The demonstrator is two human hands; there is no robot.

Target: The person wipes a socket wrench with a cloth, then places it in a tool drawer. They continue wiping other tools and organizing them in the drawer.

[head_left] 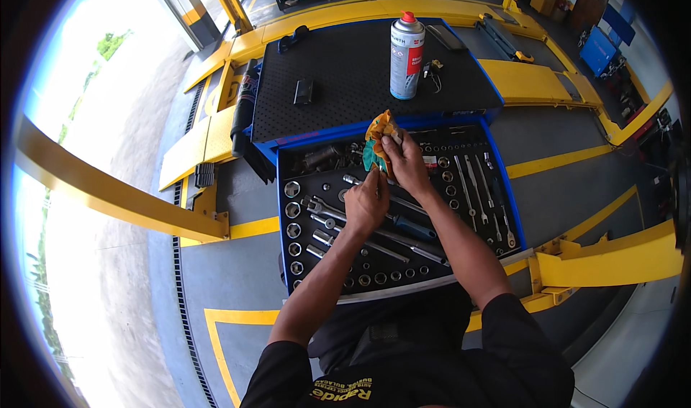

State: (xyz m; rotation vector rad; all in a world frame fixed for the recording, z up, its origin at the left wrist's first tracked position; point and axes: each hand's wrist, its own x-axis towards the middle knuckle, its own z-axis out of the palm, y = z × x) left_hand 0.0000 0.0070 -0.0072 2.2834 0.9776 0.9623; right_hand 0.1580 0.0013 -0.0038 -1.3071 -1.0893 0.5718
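Observation:
Above an open tool drawer (338, 264), both my hands are closed on a crumpled orange and green cloth (378, 142). My right hand (405, 165) grips its upper, orange part. Lower down, my left hand (366, 203) pinches the green end; anything small within the fingers is hidden. Beneath them, the drawer's black foam holds sockets (293, 210), ratchets and bars (407, 228), and several wrenches (482, 192) on the right. A spray can (408, 55) with a red cap stands upright on the cabinet top, beyond my hands.
On the black cabinet top (331, 62) lie a small black box (304, 91), keys (433, 70) and a dark flat object (446, 37). A dark cylinder (245, 109) hangs at the cabinet's left side. Yellow lift arms (122, 192) cross the floor on both sides.

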